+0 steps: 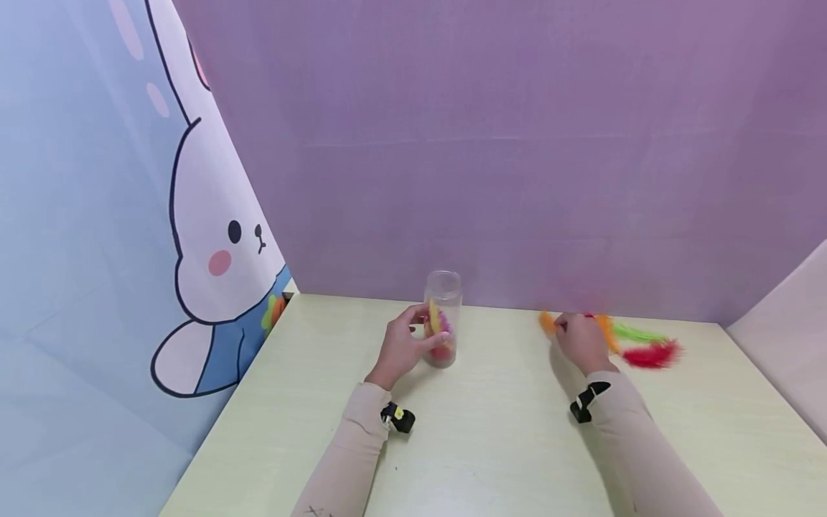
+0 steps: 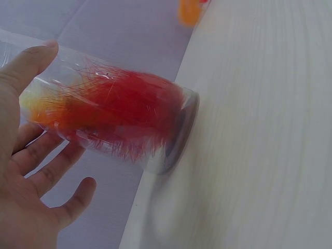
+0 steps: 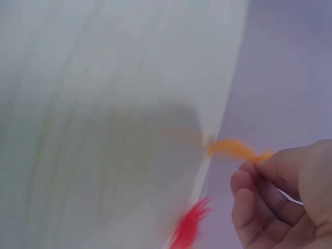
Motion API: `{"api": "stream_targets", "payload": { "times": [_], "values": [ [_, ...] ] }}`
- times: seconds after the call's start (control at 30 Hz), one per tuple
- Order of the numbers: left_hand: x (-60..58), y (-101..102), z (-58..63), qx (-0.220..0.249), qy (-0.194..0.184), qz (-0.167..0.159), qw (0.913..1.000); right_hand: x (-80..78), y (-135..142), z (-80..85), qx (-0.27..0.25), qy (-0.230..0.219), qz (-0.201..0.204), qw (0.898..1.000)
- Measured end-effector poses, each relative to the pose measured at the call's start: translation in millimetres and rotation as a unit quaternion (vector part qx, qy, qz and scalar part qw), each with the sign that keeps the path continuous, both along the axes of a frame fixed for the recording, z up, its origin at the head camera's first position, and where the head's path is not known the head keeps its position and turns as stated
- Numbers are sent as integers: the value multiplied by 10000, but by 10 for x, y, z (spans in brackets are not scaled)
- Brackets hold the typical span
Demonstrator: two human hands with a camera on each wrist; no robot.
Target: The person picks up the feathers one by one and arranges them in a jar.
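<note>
A clear, see-through jar stands upright on the table, with my left hand gripping its side between thumb and fingers. Inside it are fluffy coloured feathers: red ones near the bottom, orange and yellow ones above. My right hand is to the right, pinching an orange feather between thumb and fingertips near the table's back edge. Just beside that hand lie a red feather and a green feather. Part of the orange one is hidden by the hand in the head view.
The pale wooden table ends at a purple cloth backdrop. A blue cloth with a printed rabbit hangs at the left, and a pale panel stands at the right.
</note>
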State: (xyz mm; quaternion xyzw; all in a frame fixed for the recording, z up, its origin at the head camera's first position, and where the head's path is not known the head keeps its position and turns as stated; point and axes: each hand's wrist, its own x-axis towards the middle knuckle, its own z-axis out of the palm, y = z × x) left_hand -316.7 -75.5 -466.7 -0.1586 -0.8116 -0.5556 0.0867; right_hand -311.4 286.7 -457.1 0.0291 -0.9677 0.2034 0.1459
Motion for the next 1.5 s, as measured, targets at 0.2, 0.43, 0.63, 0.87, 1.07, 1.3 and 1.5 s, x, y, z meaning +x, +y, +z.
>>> {"api": "stream_targets", "payload": {
  "times": [0.2, 0.43, 0.63, 0.87, 1.07, 1.3, 1.5],
  "values": [
    [-2, -5, -1, -1, -3, 19, 10000, 108, -66, 91, -1339, 77, -164, 9908],
    [-18, 9, -10, 32, -25, 21, 10000, 227, -160, 220, -2247, 128, -7, 9743],
    [-13, 18, -7, 64, -42, 12, 10000, 296, -259, 351, -2702, 412, 112, 9619],
    [-12, 20, -1, 62, -49, 26, 10000, 377, -372, 487, -3064, 451, 175, 9507],
    [-3, 14, 7, 59, -97, 48, 9999, 409, -436, 604, -3386, 451, 271, 9395],
    [-2, 4, 11, 7, -136, 83, 9999, 441, -513, 760, -3664, 523, 458, 9279],
    [-12, 12, 5, 11, -161, 94, 9998, 483, -567, 877, -3699, 497, 546, 9261]
  ]
}}
